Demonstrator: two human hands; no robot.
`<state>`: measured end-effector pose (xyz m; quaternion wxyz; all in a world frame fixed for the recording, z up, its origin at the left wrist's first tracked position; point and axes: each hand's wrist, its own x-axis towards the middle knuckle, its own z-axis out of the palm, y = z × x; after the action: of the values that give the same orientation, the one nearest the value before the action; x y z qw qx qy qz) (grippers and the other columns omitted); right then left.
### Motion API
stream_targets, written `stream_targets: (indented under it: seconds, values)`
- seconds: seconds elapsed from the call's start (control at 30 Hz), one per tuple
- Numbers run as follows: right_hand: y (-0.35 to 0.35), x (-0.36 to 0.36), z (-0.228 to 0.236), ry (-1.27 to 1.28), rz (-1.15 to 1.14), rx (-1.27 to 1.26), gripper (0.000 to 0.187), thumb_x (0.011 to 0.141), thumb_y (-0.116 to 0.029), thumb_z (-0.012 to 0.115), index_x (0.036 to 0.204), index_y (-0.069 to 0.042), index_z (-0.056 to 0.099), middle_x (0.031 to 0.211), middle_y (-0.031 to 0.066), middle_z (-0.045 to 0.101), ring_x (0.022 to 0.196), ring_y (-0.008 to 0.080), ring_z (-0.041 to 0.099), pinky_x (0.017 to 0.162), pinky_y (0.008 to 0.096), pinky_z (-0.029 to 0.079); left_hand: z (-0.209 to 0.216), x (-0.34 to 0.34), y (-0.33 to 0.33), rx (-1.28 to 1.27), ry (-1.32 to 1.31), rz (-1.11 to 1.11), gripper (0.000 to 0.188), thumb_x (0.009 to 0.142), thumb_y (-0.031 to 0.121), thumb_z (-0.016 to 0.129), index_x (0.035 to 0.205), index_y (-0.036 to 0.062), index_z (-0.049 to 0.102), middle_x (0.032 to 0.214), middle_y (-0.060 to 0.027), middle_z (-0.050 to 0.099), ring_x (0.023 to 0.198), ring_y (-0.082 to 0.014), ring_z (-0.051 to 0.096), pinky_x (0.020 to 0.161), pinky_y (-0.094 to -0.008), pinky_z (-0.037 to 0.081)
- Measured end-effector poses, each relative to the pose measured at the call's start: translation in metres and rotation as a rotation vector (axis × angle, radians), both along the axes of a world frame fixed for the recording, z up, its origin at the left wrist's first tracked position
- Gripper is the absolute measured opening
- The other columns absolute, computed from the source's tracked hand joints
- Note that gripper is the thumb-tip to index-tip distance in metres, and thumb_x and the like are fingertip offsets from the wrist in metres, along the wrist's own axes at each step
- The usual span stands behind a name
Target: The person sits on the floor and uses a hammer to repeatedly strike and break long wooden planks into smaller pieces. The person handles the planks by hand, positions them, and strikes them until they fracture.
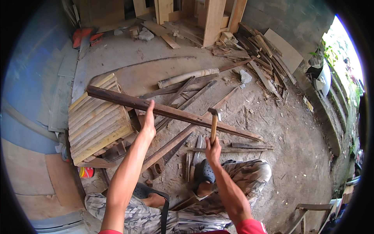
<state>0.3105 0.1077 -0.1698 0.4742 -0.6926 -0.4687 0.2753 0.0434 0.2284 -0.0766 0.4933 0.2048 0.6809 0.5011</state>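
Long dark-brown wooden beam slants from far left to near right | left hand grips it left of its middle | right hand, on the near side toward the right end, clenches a wooden-handled, metal-headed hammer across it, contact unclear

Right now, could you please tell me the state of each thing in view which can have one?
Left hand: gripping the beam.
Right hand: fingers closed around the hammer's handle.
Dark wooden beam: held diagonally; whether it touches the slatted wooden stack is unclear.
Hammer: held head up; contact with the beam unclear.
Slatted wooden stack: on the left, slats side by side.
Pale board: leaning, behind scrap wood.
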Motion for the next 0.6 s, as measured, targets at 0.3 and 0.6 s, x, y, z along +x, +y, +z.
stream_targets:
  seconds: [0.3, 0.6]
  values:
    - [-0.051, -0.029, -0.016, 0.068, 0.083, -0.188, 0.038, 0.093, -0.038, 0.064, 0.087, -0.001, 0.053, 0.062, 0.0144, 0.054, 0.056, 0.0248, 0.05, 0.057, 0.0399, 0.044, -0.015, -0.008, 0.047, 0.483, -0.516, 0.367, 0.086, 0.075, 0.062, 0.074, 0.133, 0.0069, 0.043, 0.123, -0.0102, 0.054, 0.112, -0.0229, 0.052, 0.103, -0.0413, 0.038]
    - [-0.04, -0.028, 0.001, 0.069, 0.021, -0.096, 0.033, 0.091, -0.03, 0.068, 0.083, -0.001, 0.056, 0.061, 0.0054, 0.048, 0.057, 0.0139, 0.043, 0.053, 0.0345, 0.039, 0.003, 0.0, 0.056, 0.416, -0.496, 0.578, 0.074, 0.073, 0.05, 0.077, 0.121, 0.002, 0.048, 0.099, -0.0092, 0.052, 0.086, -0.0208, 0.054, 0.077, -0.0356, 0.051]
